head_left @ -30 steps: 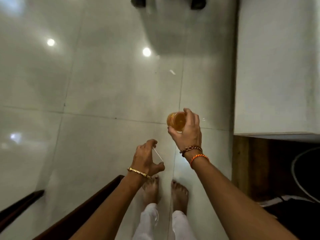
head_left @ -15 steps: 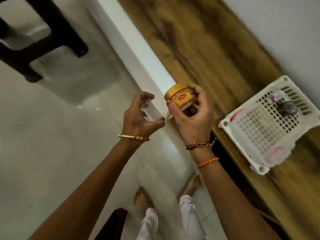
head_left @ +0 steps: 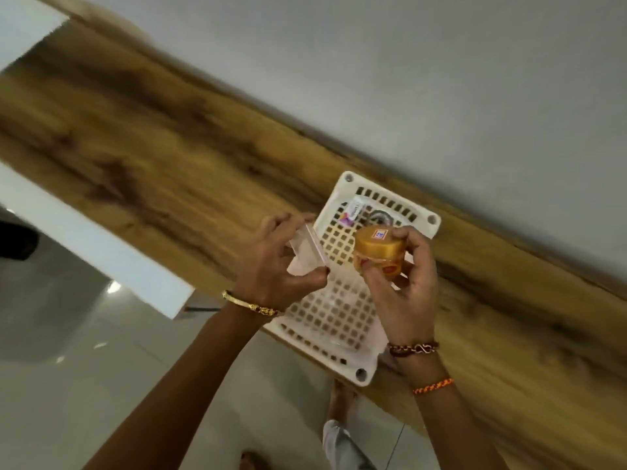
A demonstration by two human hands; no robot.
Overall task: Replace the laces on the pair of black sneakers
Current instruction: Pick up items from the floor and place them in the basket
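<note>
Since a moment ago my view has swung from floor to the wooden surface (head_left: 142,157); no sneakers or laces visible. My right hand (head_left: 403,293) grips a small amber jar (head_left: 380,254), my left hand (head_left: 271,262) pinches a clear plastic bag (head_left: 307,251), both above the white basket (head_left: 339,320), likely to stow them. It holds a sachet (head_left: 353,212) and a blurred metal item.

A glossy plastic jar (head_left: 379,256) and white perforated plastic basket (head_left: 364,369) sit over a matt wood-grain shelf (head_left: 152,157).
</note>
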